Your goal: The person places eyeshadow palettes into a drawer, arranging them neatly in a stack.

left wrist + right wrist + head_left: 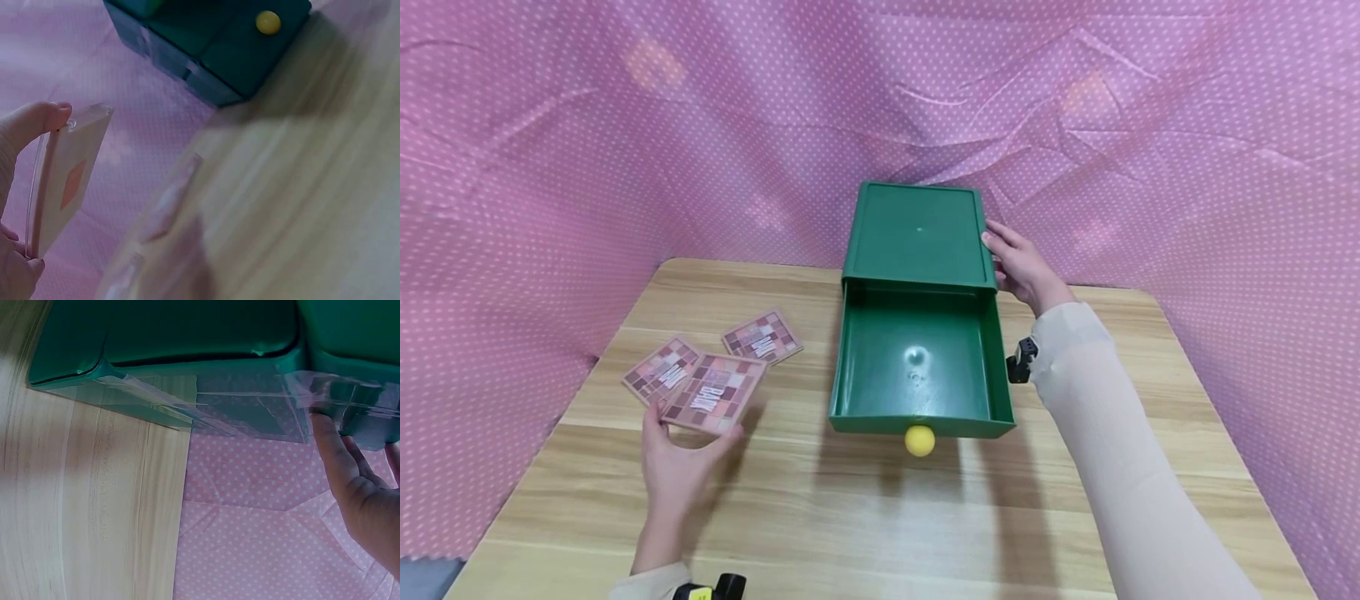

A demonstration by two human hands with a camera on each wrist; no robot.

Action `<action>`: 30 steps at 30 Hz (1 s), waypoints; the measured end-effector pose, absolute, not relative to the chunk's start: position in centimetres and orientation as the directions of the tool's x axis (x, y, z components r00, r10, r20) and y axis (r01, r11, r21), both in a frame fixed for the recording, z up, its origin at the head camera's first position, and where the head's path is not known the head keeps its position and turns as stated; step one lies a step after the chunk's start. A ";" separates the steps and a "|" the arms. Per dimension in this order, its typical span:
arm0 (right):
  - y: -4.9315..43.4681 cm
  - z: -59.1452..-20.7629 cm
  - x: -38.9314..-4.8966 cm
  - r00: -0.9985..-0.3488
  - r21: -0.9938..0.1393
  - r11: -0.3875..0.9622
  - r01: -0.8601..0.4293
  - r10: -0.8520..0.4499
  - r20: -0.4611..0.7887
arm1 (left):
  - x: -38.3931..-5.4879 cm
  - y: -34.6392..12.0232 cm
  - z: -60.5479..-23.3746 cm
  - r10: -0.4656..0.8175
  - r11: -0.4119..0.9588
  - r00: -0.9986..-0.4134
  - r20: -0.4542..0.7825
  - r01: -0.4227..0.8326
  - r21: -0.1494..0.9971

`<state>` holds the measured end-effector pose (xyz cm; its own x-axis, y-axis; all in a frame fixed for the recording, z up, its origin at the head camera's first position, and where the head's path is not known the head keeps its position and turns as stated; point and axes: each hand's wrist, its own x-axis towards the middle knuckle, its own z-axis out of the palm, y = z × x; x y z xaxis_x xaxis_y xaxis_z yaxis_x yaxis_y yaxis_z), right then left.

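Note:
My left hand (677,467) holds a square pink eyeshadow palette (715,393) by its opposite edges, raised and tilted above the table. In the left wrist view this palette (72,181) shows a pale underside with an orange label, between thumb and fingers. Two similar palettes lie on the table, one palette (662,369) partly behind the held one, the other palette (763,337) farther back. With extended fingers my right hand (1022,267) touches the right side of a green drawer unit (920,233). Its top drawer (917,358) is pulled out, with nothing inside.
A round yellow knob (920,440) sits on the drawer's front. In the right wrist view, clear tape (237,406) runs along the unit's side. The wooden table (880,533) has pink dotted cloth (790,108) hanging behind it and at both sides.

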<state>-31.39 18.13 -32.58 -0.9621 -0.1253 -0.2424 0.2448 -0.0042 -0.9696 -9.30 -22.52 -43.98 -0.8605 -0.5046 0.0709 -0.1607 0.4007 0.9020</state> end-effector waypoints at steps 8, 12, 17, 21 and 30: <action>18.1 -32.6 -31.3 -0.962 -0.970 -0.002 0.244 -0.128 -0.241 | -9.9 -22.4 -41.8 -0.457 0.363 -0.868 0.193 0.015 0.932; 18.1 -32.6 -31.3 -0.963 -0.971 -0.002 0.241 -0.125 -0.238 | -10.2 -22.4 -40.7 -0.417 0.348 -0.869 0.265 0.116 0.930; 18.2 -32.6 -31.3 -0.963 -0.971 0.008 0.238 -0.127 -0.237 | -10.4 -22.0 -38.9 -0.363 0.337 -0.867 0.342 0.220 0.915; 18.1 -32.7 -31.3 -0.964 -0.972 0.014 0.233 -0.130 -0.233 | -10.4 -21.2 -36.9 -0.328 0.393 -0.881 0.340 0.200 0.897; 18.1 -32.7 -31.5 -0.965 -0.974 0.013 0.227 -0.135 -0.227 | -11.0 -19.9 -34.2 -0.252 0.379 -0.905 0.342 0.233 0.896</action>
<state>-31.46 18.06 -32.71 -0.9646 -0.1348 -0.2266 0.2270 0.0130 -0.9738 -11.02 -19.89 -34.21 -0.9055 -0.2515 0.3418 0.2328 0.3789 0.8957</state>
